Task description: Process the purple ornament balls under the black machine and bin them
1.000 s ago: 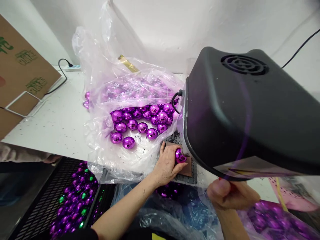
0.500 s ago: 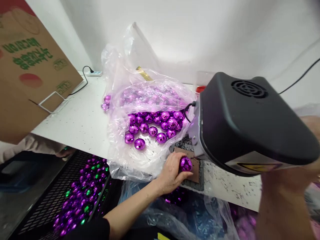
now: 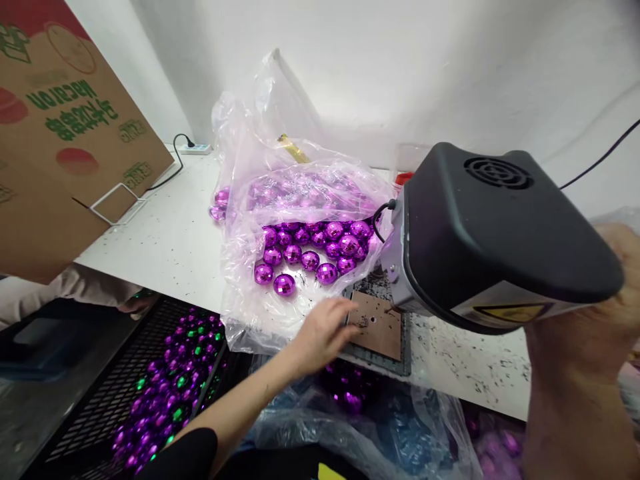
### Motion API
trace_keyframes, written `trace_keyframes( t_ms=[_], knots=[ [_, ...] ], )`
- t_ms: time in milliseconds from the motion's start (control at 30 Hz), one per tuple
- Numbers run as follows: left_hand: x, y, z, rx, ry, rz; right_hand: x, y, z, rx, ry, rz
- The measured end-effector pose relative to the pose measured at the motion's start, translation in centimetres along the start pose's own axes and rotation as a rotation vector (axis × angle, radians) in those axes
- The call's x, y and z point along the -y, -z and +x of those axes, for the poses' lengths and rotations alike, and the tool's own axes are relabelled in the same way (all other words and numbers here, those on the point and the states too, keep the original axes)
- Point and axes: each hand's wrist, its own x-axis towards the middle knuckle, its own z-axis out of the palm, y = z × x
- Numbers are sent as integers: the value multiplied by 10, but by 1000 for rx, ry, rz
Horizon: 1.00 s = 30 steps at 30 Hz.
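My left hand (image 3: 323, 330) reaches over the table's front edge with its fingers stretched out and nothing in them, its fingertips at the left edge of a brown pad (image 3: 379, 325) on a dark plate. Above the pad hangs the black head of a machine (image 3: 495, 233). My right hand (image 3: 616, 280) is up at the machine's right end, blurred and partly behind it. A clear plastic bag (image 3: 260, 200) beside my left hand holds several shiny purple faceted balls (image 3: 310, 257). More purple balls (image 3: 350, 399) lie in a bluish bag below the table edge.
A black mesh crate (image 3: 100, 407) of purple and green balls sits at the lower left, with another person's hand (image 3: 133, 303) at its rim. A cardboard box (image 3: 65, 153) leans at the left. A power strip (image 3: 196, 148) and cable lie at the back of the speckled white table (image 3: 170, 240).
My left hand held a purple ball on the brown pad; now the ball is gone from it and the fingers are spread. My right hand rose from under the machine to its right end.
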Motion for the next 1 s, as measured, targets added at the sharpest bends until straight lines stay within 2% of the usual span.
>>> trace_keyframes(
  t_ms=[67, 133, 233, 300, 367, 433, 500, 533, 600, 667, 800, 1000],
  knots=[
    [24, 9, 28, -113, 108, 196, -1, 0, 0, -1, 17, 33],
    [46, 13, 51, -92, 227, 315, -2, 0, 1, -16, 28, 43],
    [66, 17, 69, -39, 320, 301, -2, -1, 1, -25, 23, 54],
    [68, 23, 69, -66, 342, 267, -2, -1, 1, -7, 10, 79],
    [62, 31, 63, -119, 417, 33, 0, -1, 1, 7, -1, 93],
    [50, 38, 53, -110, 535, -467, 3, -1, 2, 3, -4, 97],
    [34, 38, 43, -20, 641, -1015, 6, -2, 2, -17, -6, 102],
    [26, 35, 39, 34, 673, -1203, 8, -2, 2, -23, -5, 104],
    [14, 25, 35, 85, 716, -1403, 11, -3, 3, -24, 2, 108],
    [7, 12, 34, 82, 738, -1433, 13, -3, 3, -8, 10, 107],
    [4, -6, 37, 55, 749, -1308, 14, -2, 4, 23, 14, 93],
    [8, -5, 35, 1, 749, -1188, 12, -2, 5, 7, 16, 60]
  ],
)
